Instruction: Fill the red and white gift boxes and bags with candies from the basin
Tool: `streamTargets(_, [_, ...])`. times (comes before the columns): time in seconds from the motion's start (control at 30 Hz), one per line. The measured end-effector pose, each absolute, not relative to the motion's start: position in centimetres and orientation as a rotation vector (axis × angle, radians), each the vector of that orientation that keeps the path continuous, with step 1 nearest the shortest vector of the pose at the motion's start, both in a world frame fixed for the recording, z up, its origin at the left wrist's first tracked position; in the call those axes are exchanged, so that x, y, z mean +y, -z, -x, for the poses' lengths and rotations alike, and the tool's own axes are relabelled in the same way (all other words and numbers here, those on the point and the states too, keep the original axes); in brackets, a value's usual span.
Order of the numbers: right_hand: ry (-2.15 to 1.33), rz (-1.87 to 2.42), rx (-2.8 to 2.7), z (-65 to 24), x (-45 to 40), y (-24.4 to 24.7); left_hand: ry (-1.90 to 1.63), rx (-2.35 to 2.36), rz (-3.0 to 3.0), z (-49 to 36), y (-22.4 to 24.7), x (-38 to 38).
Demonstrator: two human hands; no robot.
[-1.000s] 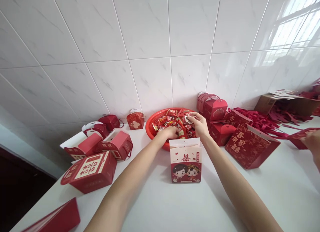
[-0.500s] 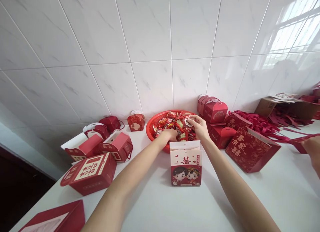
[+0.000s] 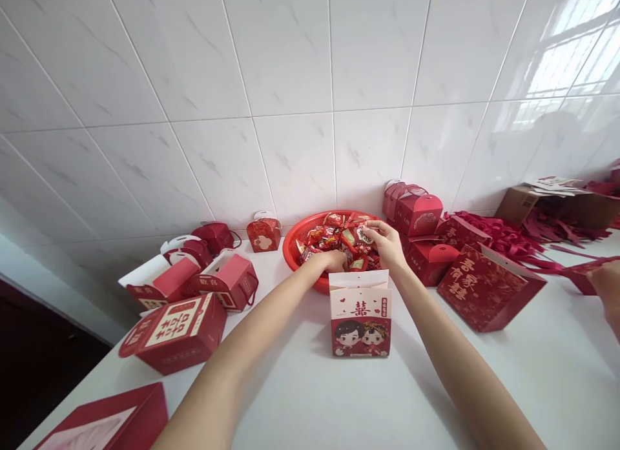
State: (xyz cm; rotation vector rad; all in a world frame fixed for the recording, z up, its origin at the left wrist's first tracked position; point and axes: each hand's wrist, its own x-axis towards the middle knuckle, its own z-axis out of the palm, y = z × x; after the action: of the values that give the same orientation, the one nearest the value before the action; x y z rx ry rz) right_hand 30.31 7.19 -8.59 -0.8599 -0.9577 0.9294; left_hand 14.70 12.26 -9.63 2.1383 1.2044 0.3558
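A red plastic basket [image 3: 292,243] holds many wrapped candies [image 3: 334,221] against the tiled wall. My left hand [image 3: 335,261] reaches down among the candies, its fingertips hidden. At the basket's right side my right hand [image 3: 385,240] is closed, thumb and fingers pinching a red and white wrapped candy [image 3: 364,235]. Just in front of the basket, between my forearms, a red and white paper box [image 3: 361,324] with two cartoon figures stands upright, its top flaps raised.
Several red boxes stand at the left [image 3: 181,334] and at the right [image 3: 489,288]. Behind the right ones lie dark red ribbons [image 3: 508,240] and a cardboard carton [image 3: 518,206]. Another person's hand [image 3: 608,285] is at the right edge, by a red box [image 3: 578,277].
My left hand has shifted slightly to the right among the candies. My right hand stays at the basket's right side with the candy. The view has moved slightly.
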Motion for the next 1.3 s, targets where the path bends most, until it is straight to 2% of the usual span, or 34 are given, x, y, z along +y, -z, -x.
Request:
streamTargets(0.1, [-0.925, 0.841, -0.941, -30.3, 7.3, 8.7, -0.184, 1.188, -2.146, -14.4, 8.7, 12.1])
streamTargets(0.23, [-0.929, 0.829, -0.907, -30.5, 7.2, 8.6, -0.246, 1.168, -2.143, -13.9, 7.6, 11.5])
streamTargets(0.77, [-0.871, 0.827, -0.855, -30.5, 7.2, 8.5, -1.201, 1.232, -1.929, -13.6, 8.0, 12.7])
streamTargets(1.17, [-0.885, 0.835, -0.959, -30.4, 7.1, 8.4, -1.238, 1.081, -1.921, -13.8, 7.7, 12.6])
streamTargets(1.3, [-0.915, 0.837, -0.938, -30.4, 7.0, 8.4, -1.184, 1.323, -1.911, -13.6, 7.4, 12.3])
